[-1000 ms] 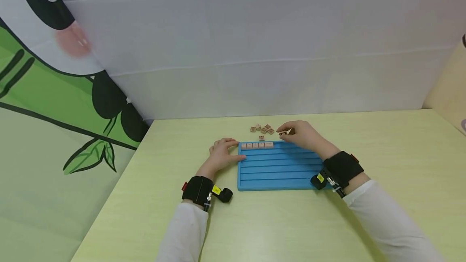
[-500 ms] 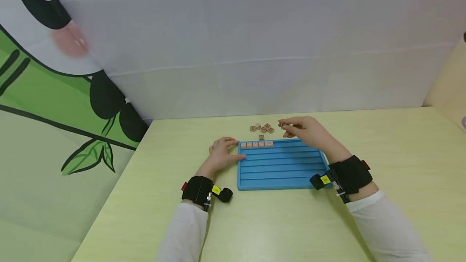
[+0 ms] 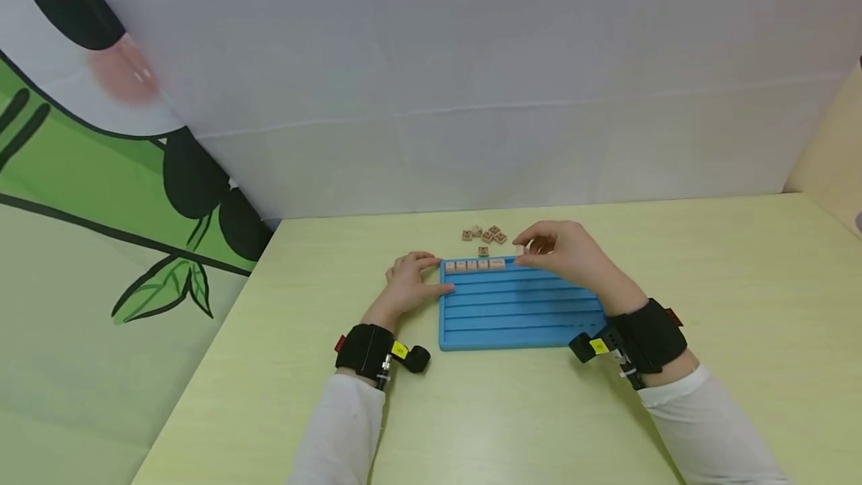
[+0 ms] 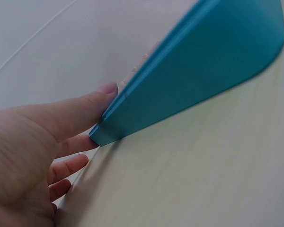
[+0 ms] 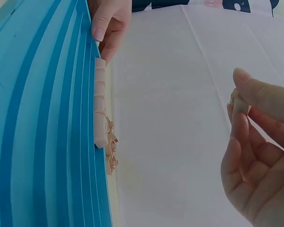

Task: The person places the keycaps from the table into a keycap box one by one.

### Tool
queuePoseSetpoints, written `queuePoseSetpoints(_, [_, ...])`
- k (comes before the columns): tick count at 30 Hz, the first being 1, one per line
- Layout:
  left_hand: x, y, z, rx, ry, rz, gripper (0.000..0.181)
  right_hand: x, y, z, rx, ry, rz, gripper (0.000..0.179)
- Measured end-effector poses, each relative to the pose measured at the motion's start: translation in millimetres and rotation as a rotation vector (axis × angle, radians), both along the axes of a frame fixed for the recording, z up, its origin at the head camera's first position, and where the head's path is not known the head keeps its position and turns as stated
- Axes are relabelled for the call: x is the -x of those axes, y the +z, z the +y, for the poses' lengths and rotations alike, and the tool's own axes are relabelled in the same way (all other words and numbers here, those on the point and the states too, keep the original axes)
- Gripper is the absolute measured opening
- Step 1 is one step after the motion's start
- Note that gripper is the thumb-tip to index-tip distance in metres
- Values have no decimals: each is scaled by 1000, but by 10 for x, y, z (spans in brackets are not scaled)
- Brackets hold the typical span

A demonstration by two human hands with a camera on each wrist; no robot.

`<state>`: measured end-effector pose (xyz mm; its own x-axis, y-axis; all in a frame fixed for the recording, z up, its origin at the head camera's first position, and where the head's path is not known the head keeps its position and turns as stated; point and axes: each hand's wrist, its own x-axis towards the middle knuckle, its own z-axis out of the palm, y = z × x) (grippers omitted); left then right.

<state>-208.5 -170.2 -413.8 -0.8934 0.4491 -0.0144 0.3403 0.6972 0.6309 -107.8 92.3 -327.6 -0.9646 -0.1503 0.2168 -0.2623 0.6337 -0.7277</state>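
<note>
My right hand (image 3: 569, 254) pinches a small beige keycap-like block (image 5: 240, 105) between thumb and fingers, close over the far rim of a blue ridged tray (image 3: 518, 313). The block's pale side faces me in the head view. Along the tray's top groove, from the left corner, stands a row of several similar blocks (image 3: 475, 266); the rightmost is wider. At the tray's far left corner, my left hand (image 3: 407, 281) grips the edge, its thumb (image 4: 97, 100) on the rim and index finger at the corner. Its other fingers extend past the tray in the left wrist view.
Several loose beige blocks (image 3: 494, 236) lie behind the tray on the pale wooden table (image 3: 471, 418), most with brown faces up. One block (image 3: 483, 251) sits nearest the tray's far rim. A white cloth backdrop (image 3: 471, 96) hangs behind the table.
My right hand first lifts away from the tray with its block, then comes back down toward the far rim. The block has turned from brown side to pale side. My left hand keeps its place.
</note>
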Motion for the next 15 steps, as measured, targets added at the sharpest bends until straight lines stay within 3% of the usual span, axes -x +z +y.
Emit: queuePoseSetpoints(15, [-8,13,-19,19,-12,-7,64,-42,-29,-43,-11,59,40,25])
